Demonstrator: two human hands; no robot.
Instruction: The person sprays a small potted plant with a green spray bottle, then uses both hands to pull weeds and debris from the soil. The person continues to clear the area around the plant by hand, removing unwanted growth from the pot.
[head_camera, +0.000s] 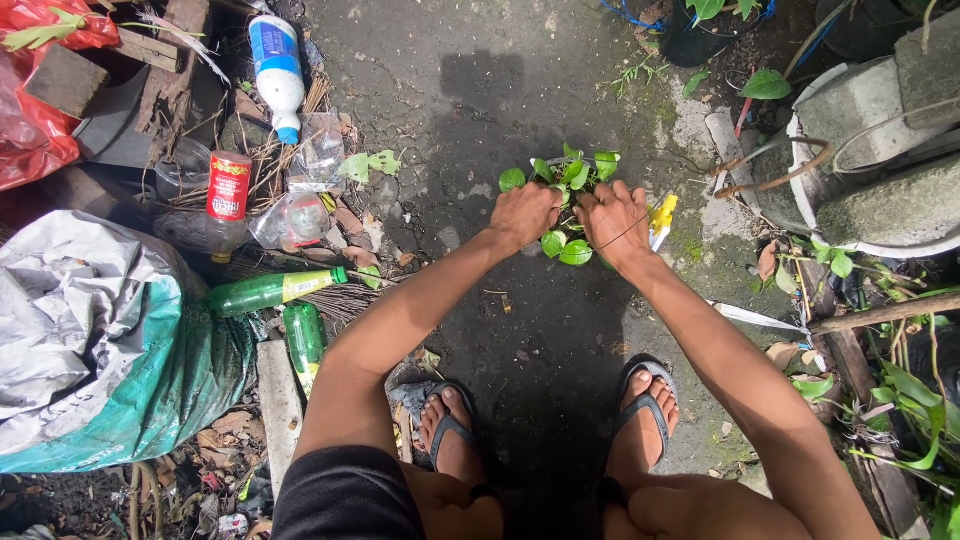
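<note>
A small plant with round green leaves (572, 176) sits on the dark ground in front of me. My left hand (524, 212) is closed around its left side, and my right hand (612, 220) is closed around its right side, with leaves showing between and under both hands. A thin wire or string runs across my right hand. Whatever pot holds the plant is hidden by my fingers. My feet in sandals (452, 430) rest below as I squat.
A yellow and white object (661, 219) lies just right of my right hand. Green bottles (268, 291), a red can (228, 186), a white bottle (277, 72) and a filled sack (100, 345) are piled left. Concrete blocks in a white tub (870, 160) stand right.
</note>
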